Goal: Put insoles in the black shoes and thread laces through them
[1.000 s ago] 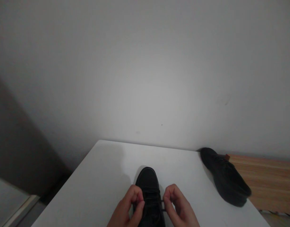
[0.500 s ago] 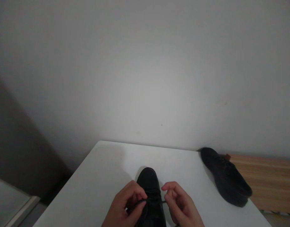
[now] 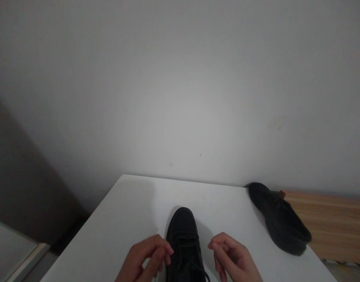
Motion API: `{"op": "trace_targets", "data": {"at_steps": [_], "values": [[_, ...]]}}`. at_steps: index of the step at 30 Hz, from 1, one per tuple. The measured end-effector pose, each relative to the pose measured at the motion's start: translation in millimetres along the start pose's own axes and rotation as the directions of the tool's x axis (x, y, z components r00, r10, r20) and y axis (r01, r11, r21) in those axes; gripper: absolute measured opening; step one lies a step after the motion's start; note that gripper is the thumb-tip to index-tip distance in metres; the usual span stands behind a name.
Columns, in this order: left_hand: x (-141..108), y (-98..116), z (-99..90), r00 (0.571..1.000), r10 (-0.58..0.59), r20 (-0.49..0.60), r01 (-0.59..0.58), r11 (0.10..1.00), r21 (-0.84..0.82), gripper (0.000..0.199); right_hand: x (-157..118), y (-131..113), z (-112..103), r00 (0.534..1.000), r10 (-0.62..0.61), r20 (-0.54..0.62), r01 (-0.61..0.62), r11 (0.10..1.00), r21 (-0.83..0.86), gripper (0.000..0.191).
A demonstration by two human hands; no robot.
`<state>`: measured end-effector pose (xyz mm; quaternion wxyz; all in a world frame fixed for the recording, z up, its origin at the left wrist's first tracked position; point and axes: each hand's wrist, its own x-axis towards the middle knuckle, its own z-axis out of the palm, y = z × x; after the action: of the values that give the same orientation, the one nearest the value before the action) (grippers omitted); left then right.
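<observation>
A black lace-up shoe [image 3: 184, 224] stands on the white table in front of me, its toe pointing away and its heel cut off by the lower edge. Dark laces [image 3: 186, 250] lie across its upper, and one loose end hangs at its right side. My left hand [image 3: 147, 256] is by the shoe's left side, fingers curled and thumb drawn in against them, with no lace seen in it. Apart from the shoe on the right, my right hand [image 3: 234, 256] has thumb and index fingertips together with nothing visible between them.
A second black shoe [image 3: 275, 219] lies angled at the table's right edge. Behind the white table [image 3: 109, 223] rises a pale wall [image 3: 180, 98]. A wood-grain board [image 3: 335, 225] is beyond the table on the right, a pale panel [image 3: 12, 250] at lower left.
Both hands have let go of the lace they were pinching and moved apart, the left one to the left, the right one to the right. The lace now lies slack on the shoe.
</observation>
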<state>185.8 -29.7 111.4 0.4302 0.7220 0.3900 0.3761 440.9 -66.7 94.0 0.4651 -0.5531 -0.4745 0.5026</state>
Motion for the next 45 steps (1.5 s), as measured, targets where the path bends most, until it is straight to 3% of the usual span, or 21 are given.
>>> {"op": "trace_targets", "data": {"at_steps": [3,6,13,22,27,30,34,36,39,43,45], "values": [[6.8,-10.6,6.9,0.998,-0.025,-0.053,0.034,0.983,0.178,0.025,7.4,13.1,7.2,1.000,-0.001,-0.020,0.000,1.000,-0.016,0.054],[10.7,-17.4,13.9,0.999,0.035,-0.031,-0.027,0.974,0.223,0.009,9.1,18.6,13.0,0.997,-0.069,-0.038,0.065,0.993,-0.098,0.050],[12.0,-14.7,21.6,0.998,0.043,-0.051,-0.030,0.972,0.234,0.010,11.4,13.5,15.6,0.956,-0.285,-0.064,0.258,0.928,-0.268,0.041],[14.9,-10.4,29.2,0.996,0.037,-0.078,-0.019,0.974,0.224,0.014,14.8,16.5,15.4,0.968,-0.252,-0.007,0.243,0.940,-0.237,0.030],[8.6,-23.8,35.5,0.997,0.004,-0.080,0.007,0.990,0.139,0.005,16.3,13.0,17.0,0.980,-0.197,-0.031,0.196,0.980,-0.034,0.036],[-2.3,-39.8,40.2,0.993,-0.062,-0.101,0.065,0.998,0.026,0.033,17.6,22.6,15.5,0.990,-0.139,0.005,0.137,0.981,0.135,0.036],[-16.4,-60.5,43.1,0.983,-0.160,-0.085,0.145,0.975,-0.169,0.071,16.3,41.3,16.3,0.984,-0.160,0.080,0.138,0.964,0.225,0.046],[-18.1,-66.8,40.8,0.961,-0.270,-0.065,0.249,0.941,-0.230,0.080,14.1,47.0,20.7,0.991,-0.132,0.021,0.123,0.964,0.236,0.048],[-12.9,-70.2,33.6,0.904,-0.425,-0.053,0.396,0.876,-0.275,0.080,10.1,49.4,31.1,0.983,-0.029,-0.180,0.068,0.974,0.217,0.045],[-2.8,-67.5,26.8,0.870,-0.492,0.013,0.462,0.808,-0.366,0.081,6.1,48.1,42.8,0.945,0.032,-0.325,0.057,0.964,0.260,0.046],[1.5,-63.3,26.5,0.856,-0.517,-0.018,0.458,0.774,-0.437,0.078,4.7,45.9,44.9,0.931,0.027,-0.364,0.085,0.954,0.287,0.046]]}}
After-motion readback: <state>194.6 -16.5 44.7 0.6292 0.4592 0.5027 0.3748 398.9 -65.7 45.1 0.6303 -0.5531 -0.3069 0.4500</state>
